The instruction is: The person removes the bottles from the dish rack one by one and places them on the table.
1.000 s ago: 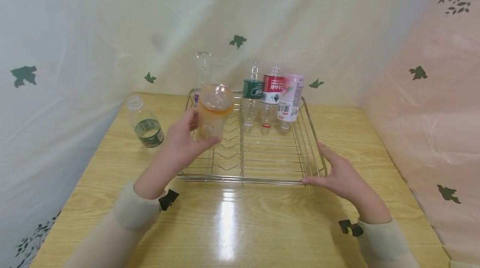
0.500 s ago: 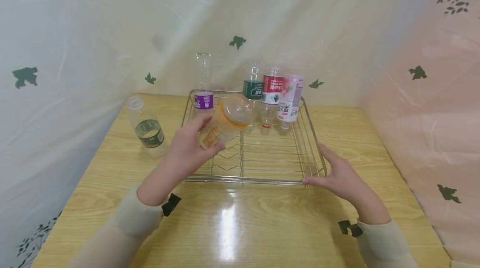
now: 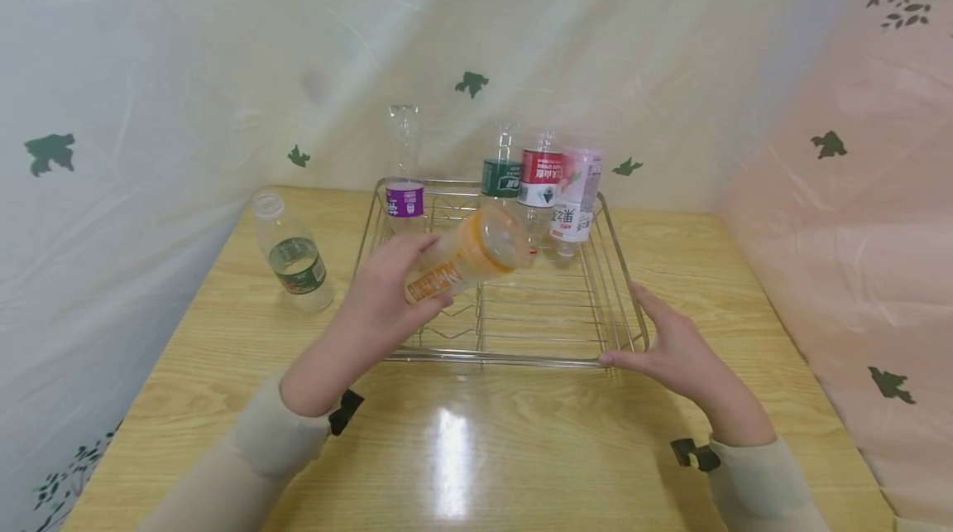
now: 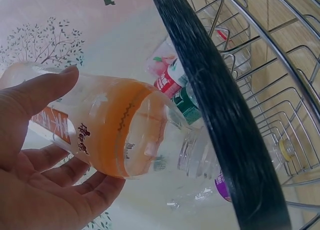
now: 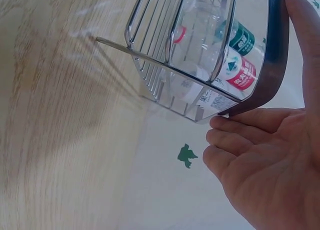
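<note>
My left hand [image 3: 381, 294] grips a clear plastic bottle with an orange label [image 3: 463, 257], thumb on one side and fingers on the other. The bottle leans over the wire dish rack [image 3: 539, 361], its base up and to the right in the head view. In the left wrist view its open neck [image 4: 192, 152] points away from the palm. My right hand [image 3: 677, 350] holds the rack's front right corner, thumb at the front rail and fingers along the side. At the rack's back right, green-labelled [image 3: 502, 178], red-labelled [image 3: 542, 176] and pink [image 3: 577, 193] bottles stand upside down.
A purple-labelled bottle [image 3: 405, 199] stands inverted at the rack's back left. Left of the rack, a green-labelled bottle [image 3: 296, 263] stands upright on the wooden table [image 3: 551, 449]. A patterned curtain [image 3: 357, 44] hangs behind and beside the table.
My left hand has tipped the orange-labelled bottle over towards the right and shifted slightly right, uncovering the purple-labelled bottle. My right hand has stayed at the rack's corner.
</note>
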A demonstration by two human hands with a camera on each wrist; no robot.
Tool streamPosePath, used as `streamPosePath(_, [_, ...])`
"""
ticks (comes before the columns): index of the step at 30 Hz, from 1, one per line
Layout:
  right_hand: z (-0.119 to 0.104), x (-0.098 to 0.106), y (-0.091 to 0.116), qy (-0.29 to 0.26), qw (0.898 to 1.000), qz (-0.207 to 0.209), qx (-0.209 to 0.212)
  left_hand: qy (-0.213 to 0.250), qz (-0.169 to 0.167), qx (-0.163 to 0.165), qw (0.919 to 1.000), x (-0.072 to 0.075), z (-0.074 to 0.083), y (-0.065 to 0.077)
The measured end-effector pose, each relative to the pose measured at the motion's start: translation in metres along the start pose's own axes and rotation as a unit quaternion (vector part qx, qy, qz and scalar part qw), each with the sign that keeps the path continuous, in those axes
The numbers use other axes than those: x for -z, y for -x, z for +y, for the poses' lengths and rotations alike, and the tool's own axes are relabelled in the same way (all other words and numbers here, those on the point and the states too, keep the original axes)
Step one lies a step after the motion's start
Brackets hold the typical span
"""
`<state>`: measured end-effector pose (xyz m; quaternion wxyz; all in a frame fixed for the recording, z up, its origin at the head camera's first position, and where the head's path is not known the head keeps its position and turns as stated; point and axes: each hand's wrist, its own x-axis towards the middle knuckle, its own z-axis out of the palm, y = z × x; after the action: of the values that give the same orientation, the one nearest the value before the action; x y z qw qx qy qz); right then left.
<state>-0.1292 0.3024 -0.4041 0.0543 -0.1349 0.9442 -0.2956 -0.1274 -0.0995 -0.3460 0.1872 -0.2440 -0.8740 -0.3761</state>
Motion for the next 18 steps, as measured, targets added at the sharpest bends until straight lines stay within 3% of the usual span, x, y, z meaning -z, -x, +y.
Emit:
streamPosePath(8, [0.0018,0.0003,-0.0002,0.002,1.000,0.003,0.002,-0.025,-0.021,0.028,0.9991,-0.0017,0.0044,0.0006])
streamPosePath(18, [0.0016,0.0022,-0.0007,0.010,1.000,0.010,0.003,-0.054,-0.026,-0.005,0.9982,-0.0041,0.0035,-0.0012])
